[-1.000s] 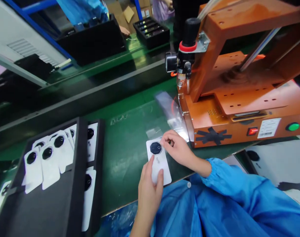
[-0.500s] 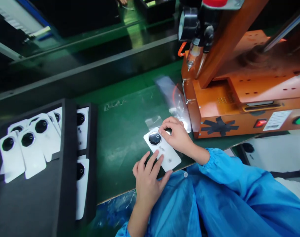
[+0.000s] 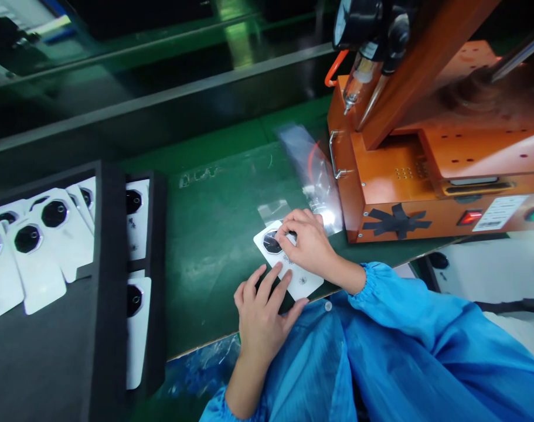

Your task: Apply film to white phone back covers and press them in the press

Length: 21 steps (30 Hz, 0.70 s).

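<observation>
A white phone back cover (image 3: 306, 282) with a black octagonal camera window lies tilted on the green mat (image 3: 214, 246) near the table's front edge. My left hand (image 3: 264, 302) rests along its lower left side, fingers spread and fingertips touching it. Over the camera window (image 3: 272, 241) is my right hand (image 3: 308, 240), thumb and forefinger pinched together at its right part. What the pinch holds, if anything, is too small to make out. A small clear film piece (image 3: 273, 210) lies just beyond the cover's upper end.
On the left, a black foam tray (image 3: 42, 357) carries several white phone back covers (image 3: 40, 275), and more stand in slots along its side. An orange press machine (image 3: 381, 193) with lit buttons stands on the right. Clear plastic film (image 3: 308, 161) lies against its left side.
My right hand has moved from the camera window's upper right edge onto the window, fingers pinched. My left hand stays at the cover's side. The view has shifted slightly.
</observation>
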{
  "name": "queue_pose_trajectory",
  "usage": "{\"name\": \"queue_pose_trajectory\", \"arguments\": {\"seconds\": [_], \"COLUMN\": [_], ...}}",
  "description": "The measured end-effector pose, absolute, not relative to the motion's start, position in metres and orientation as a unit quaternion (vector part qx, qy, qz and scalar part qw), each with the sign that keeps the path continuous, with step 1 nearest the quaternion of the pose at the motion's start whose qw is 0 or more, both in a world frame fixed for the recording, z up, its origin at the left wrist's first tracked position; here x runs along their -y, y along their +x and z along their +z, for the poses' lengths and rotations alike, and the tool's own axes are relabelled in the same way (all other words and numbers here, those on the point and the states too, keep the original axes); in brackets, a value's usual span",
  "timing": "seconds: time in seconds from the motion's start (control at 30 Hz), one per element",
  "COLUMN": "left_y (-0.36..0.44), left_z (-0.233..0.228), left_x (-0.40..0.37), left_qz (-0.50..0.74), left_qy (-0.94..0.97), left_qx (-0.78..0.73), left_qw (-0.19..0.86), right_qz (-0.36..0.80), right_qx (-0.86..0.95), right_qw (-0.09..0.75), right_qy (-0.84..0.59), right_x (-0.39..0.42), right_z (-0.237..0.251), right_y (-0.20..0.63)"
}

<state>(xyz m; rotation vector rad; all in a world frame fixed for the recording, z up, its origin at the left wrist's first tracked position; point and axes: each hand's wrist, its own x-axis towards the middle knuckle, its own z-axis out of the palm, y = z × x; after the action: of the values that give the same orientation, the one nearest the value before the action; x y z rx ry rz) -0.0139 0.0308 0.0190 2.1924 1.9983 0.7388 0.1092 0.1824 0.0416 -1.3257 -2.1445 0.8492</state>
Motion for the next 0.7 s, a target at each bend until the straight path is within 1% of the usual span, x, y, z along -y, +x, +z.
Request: {"name": "queue_pose_trajectory", "arguments": {"seconds": [0.47,0.7], "left_y": [-0.0139,-0.0135], "left_z": [0.0195,0.0196], "left_x": [-0.0306,-0.0313], "left_qz": [0.236,0.237], "left_qy": [0.716,0.716], "left_qx": [-0.656,-0.655], "left_qw": [0.043,0.046], "right_qz": [0.293,0.304], "right_qx": [0.795,0.793], "right_qw": [0.228,0.221], "right_qy": [-0.480,-0.480], "right_x": [-0.1841,-0.1846], "right_z": [0.0379,0.0396], "right_y": [0.1114,0.1134]}}
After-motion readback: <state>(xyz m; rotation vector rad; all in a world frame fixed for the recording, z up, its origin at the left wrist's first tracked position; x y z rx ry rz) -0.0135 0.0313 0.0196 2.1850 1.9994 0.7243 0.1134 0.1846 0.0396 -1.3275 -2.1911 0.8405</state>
